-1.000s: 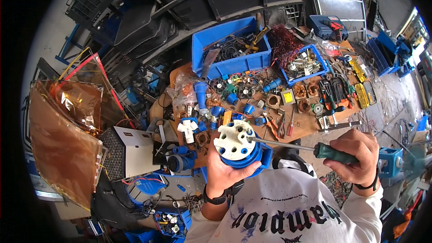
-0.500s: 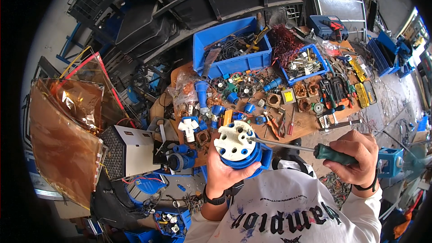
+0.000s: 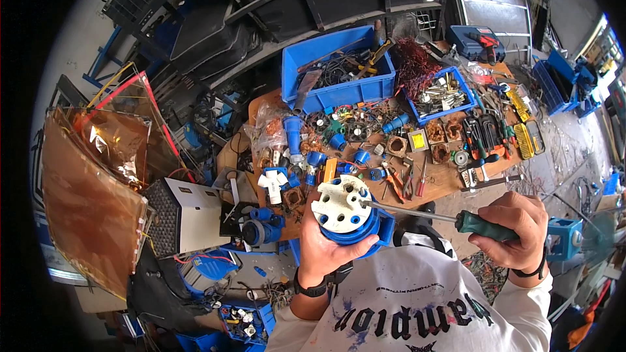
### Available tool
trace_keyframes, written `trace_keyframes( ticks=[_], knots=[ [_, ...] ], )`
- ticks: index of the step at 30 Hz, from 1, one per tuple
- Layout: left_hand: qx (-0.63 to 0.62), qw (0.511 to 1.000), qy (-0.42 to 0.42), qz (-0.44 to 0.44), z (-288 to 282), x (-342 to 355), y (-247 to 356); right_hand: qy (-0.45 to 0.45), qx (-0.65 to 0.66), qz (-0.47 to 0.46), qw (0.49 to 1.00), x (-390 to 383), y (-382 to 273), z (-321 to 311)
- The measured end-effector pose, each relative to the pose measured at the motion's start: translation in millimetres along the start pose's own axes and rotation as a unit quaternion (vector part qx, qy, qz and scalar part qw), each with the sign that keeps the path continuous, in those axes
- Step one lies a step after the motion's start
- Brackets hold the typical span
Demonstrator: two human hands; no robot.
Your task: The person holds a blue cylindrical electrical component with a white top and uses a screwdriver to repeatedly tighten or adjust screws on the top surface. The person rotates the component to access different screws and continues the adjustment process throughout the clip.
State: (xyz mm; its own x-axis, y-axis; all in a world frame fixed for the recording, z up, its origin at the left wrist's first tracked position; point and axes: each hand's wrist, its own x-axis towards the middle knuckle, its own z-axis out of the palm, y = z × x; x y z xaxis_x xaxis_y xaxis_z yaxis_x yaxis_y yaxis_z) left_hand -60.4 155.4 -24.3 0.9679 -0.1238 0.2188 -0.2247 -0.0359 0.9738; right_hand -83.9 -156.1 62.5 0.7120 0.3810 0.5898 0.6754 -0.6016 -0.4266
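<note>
My left hand (image 3: 324, 251) is wrapped round a blue industrial plug connector (image 3: 375, 227) with a round cream insert (image 3: 340, 206) facing up. Several holes show in that insert. In my right hand (image 3: 516, 230) is a screwdriver (image 3: 484, 224), gripped by its dark green handle. Its long metal shaft points left, and the tip meets the insert near its right edge. Whether the tip sits in a screw is too small to tell. Both hands are in front of my white shirt, at the near side of the workbench (image 3: 430, 190).
A blue crate (image 3: 342, 94) of cables stands at the back of the bench, with a smaller blue tray (image 3: 441, 94) of metal parts beside it. Pliers (image 3: 395, 184) and a red-handled screwdriver (image 3: 422, 179) lie beyond my hands. A white-sided box (image 3: 195, 218) stands at left.
The view has shifted very slightly. Both hands keep their grips, and the screwdriver tip stays at the insert's right side.
</note>
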Motion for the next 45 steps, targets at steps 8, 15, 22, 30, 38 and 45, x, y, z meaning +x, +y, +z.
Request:
trace_keyframes(
  ticks=[8,15,22,30,38,45],
  knots=[
    [-0.002,1.0,0.0,-0.007,0,-2,1,-0.011,0.02,0.004,1.0,0,0,-1],
    [0.003,1.0,0.004,-0.008,2,-3,3,0.001,0.017,0.009,1.0,-1,0,-1],
    [0.034,0.999,-0.002,0.009,2,-4,1,-0.011,-0.021,0.032,0.999,-5,1,-4],
    [0.021,1.0,0.016,-0.006,5,-6,1,-0.047,0.046,0.099,0.993,-4,-2,-5],
    [0.031,0.999,0.018,0.005,3,-6,-1,-0.082,0.005,0.072,0.994,-9,2,-12],
    [0.041,0.999,0.015,-0.002,6,-6,1,-0.098,0.019,0.07,0.992,-10,5,-14]
  ],
)
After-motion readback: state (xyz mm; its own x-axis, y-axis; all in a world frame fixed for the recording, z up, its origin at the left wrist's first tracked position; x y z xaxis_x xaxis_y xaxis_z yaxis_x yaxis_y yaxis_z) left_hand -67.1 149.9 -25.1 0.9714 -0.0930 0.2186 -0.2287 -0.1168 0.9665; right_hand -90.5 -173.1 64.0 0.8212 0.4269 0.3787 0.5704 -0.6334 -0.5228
